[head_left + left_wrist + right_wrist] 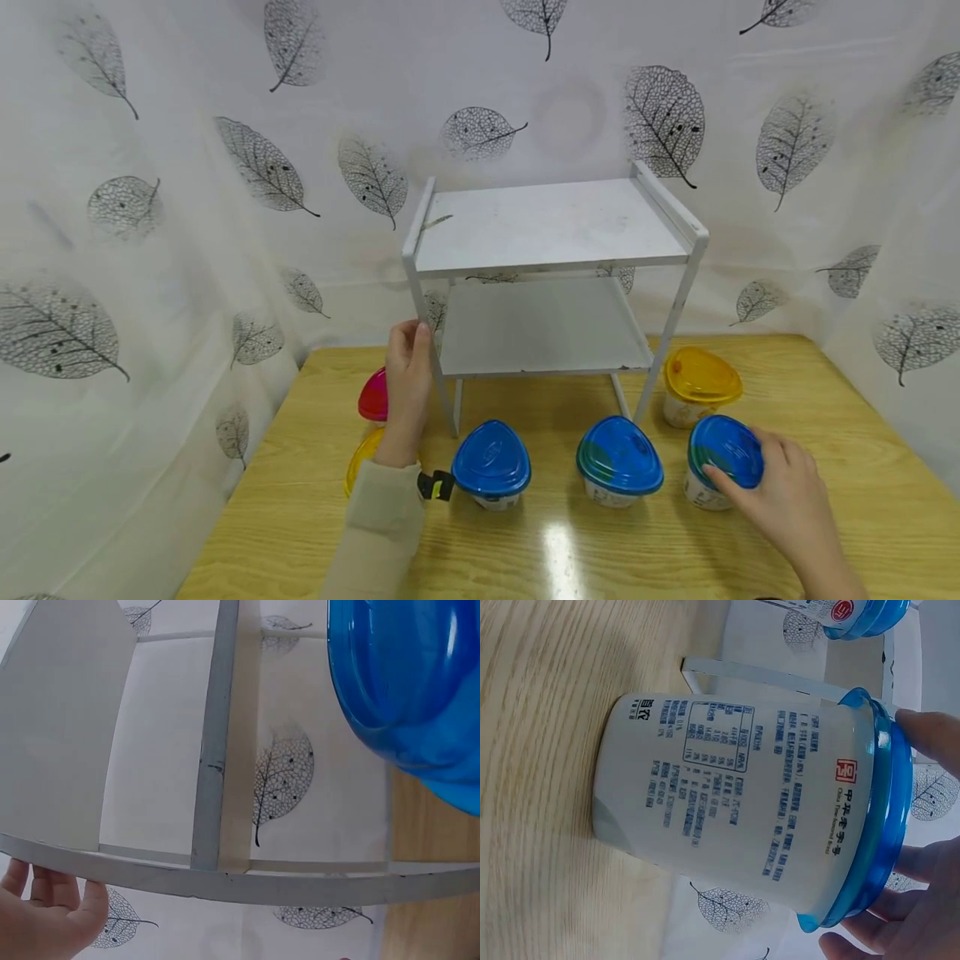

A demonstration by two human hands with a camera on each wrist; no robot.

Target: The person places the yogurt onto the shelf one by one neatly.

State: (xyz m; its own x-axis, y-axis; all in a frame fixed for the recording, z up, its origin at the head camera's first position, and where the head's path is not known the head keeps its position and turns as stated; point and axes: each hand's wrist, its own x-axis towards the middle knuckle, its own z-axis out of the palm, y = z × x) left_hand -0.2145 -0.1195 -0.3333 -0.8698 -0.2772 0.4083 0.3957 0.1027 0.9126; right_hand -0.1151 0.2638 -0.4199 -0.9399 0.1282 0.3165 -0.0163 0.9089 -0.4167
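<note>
My left hand (407,367) holds the left front post of a small white two-tier shelf (551,225). In the left wrist view, the fingertips of that hand (52,907) bend against the post's edge. On the right, my right hand (787,492) grips a white tub with a blue lid (726,450), thumb on the near side and fingers on the far side of the lid. The right wrist view shows the tub's printed side (735,795) and its base at the wooden table. Two more blue-lidded tubs, a left one (491,458) and a middle one (619,457), stand before the shelf.
A yellow-lidded tub (701,375) stands beyond the gripped tub, right of the shelf. Left of the shelf, partly behind my left arm, are a pink lid (372,396) and another yellow lid (362,457). A leaf-patterned curtain (570,108) surrounds the wooden table (285,517).
</note>
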